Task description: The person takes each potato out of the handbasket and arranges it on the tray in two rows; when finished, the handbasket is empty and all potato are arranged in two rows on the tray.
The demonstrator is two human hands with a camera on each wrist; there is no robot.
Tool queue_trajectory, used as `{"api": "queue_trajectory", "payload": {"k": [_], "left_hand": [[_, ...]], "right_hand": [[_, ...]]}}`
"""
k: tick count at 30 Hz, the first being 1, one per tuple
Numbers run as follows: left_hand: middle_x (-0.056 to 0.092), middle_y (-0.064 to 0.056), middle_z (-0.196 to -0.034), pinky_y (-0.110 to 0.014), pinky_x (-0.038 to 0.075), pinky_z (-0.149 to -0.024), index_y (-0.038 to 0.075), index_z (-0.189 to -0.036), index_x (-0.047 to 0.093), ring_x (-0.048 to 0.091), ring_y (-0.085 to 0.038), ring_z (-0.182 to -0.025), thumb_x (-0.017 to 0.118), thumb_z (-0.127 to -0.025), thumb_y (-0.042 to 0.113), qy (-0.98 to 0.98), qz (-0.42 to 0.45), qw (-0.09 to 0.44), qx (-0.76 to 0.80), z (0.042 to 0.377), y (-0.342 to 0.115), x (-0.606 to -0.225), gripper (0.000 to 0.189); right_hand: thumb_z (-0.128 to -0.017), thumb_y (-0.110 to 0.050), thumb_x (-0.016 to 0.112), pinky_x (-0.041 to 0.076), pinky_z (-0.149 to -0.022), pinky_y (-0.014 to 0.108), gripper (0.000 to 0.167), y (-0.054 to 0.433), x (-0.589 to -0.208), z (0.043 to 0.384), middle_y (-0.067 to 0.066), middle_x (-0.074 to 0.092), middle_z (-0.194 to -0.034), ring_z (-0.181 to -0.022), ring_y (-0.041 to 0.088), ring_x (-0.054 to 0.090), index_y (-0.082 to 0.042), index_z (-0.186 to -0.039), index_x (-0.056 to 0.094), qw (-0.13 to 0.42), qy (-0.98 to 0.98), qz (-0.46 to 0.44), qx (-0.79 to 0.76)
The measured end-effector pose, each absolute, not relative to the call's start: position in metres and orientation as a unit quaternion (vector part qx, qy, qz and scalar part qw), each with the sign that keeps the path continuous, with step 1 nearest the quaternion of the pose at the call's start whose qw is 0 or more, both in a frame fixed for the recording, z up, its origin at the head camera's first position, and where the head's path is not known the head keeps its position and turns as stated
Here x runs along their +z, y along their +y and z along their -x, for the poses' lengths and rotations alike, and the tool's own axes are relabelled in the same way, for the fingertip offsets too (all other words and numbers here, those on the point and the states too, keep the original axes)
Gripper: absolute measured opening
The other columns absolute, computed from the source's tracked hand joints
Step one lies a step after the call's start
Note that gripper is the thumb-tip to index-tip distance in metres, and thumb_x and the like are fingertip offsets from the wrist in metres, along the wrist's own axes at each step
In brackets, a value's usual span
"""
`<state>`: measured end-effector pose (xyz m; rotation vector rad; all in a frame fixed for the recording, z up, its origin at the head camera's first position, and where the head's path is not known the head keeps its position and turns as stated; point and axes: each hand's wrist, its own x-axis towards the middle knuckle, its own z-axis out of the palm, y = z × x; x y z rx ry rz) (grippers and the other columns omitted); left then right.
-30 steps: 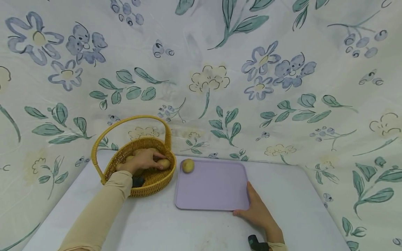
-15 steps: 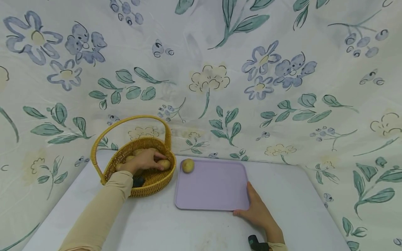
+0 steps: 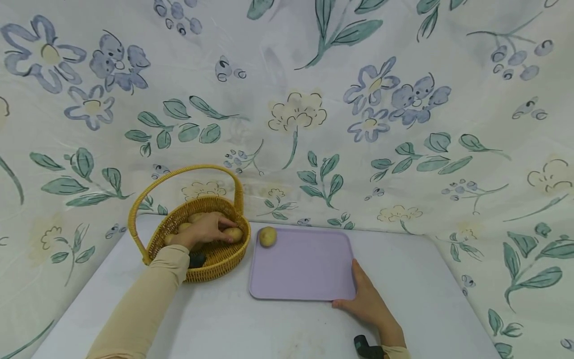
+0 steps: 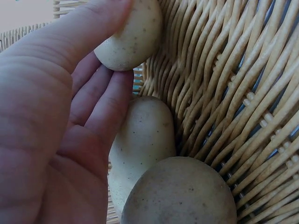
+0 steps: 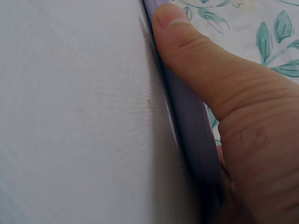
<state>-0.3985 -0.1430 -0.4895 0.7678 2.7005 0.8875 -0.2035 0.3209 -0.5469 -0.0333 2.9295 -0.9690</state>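
Head view, twelve o'clock at the far side
- Flat rectangular lilac tray [image 3: 305, 267] with rounded corners, lying on the white worktop [image 3: 278, 329]
- Small rounded yellow-brown potato [image 3: 268, 237], on the tray at its ten o'clock corner
- Oval golden woven wicker basket [image 3: 217, 273] with tall arched handle, standing at nine o'clock from the tray; further pale potatoes [image 3: 184, 227] inside, from nine round to twelve
- Left hand [image 3: 207, 228], reaching into the basket, fingers on a yellowish rounded potato in the grasp [image 3: 234, 235] at the basket's three o'clock
- Right hand [image 3: 367, 301], at the tray's four o'clock corner; thumb along the near edge, fingers along the right edge, spread well apart

Left wrist view
- Grasped potato at twelve o'clock, clamped between thumb and fingers; contact with the wicker wall cannot be told
- Two speckled potatoes below, toward six and five; wicker wall at three

Right wrist view
- Thumb against the tray's outer edge near twelve; other fingers mostly hidden

Judgement
- Step in hand: taking up a potato from the basket, right hand steadying the tray
- Next move calls for: a firm pinch and a lift clear of rim and handle
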Motion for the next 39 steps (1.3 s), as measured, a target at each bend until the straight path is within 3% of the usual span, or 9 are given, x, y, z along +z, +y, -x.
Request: {"api": "queue_trajectory", "payload": {"k": [17,27,39], "left_hand": [[0.073,-0.013,-0.124,-0.043,0.058,-0.093,0.010,-0.123,0.075,0.069,-0.029,-0.113,0.085,-0.084,0.031,0.913,-0.262,0.075,0.305,0.399,-0.145,-0.486,0.046],[0.071,-0.012,-0.130,-0.057,0.052,-0.101,0.013,-0.128,0.073,0.066,-0.036,-0.120,0.082,-0.086,0.037,0.924,-0.226,0.074,0.299,0.391,-0.149,-0.476,0.049],[0.073,-0.014,-0.126,-0.050,0.056,-0.099,0.011,-0.128,0.073,0.067,-0.035,-0.117,0.083,-0.086,0.034,0.923,-0.226,0.050,0.307,0.392,-0.152,-0.471,0.049]], "right_hand": [[-0.066,-0.062,0.088,0.020,-0.127,0.056,0.143,0.320,-0.541,0.206,0.025,0.010,-0.169,-0.156,0.044,0.015,0.006,-0.161,0.007,0.035,0.951,0.009,-0.307],[-0.064,-0.061,0.089,0.022,-0.126,0.057,0.142,0.318,-0.542,0.204,0.027,0.014,-0.168,-0.155,0.046,0.019,0.008,-0.160,0.011,0.022,0.949,0.013,-0.314],[-0.064,-0.063,0.088,0.019,-0.127,0.055,0.145,0.319,-0.545,0.204,0.024,0.010,-0.170,-0.157,0.043,0.015,0.006,-0.161,0.007,0.038,0.948,0.002,-0.317]]}}
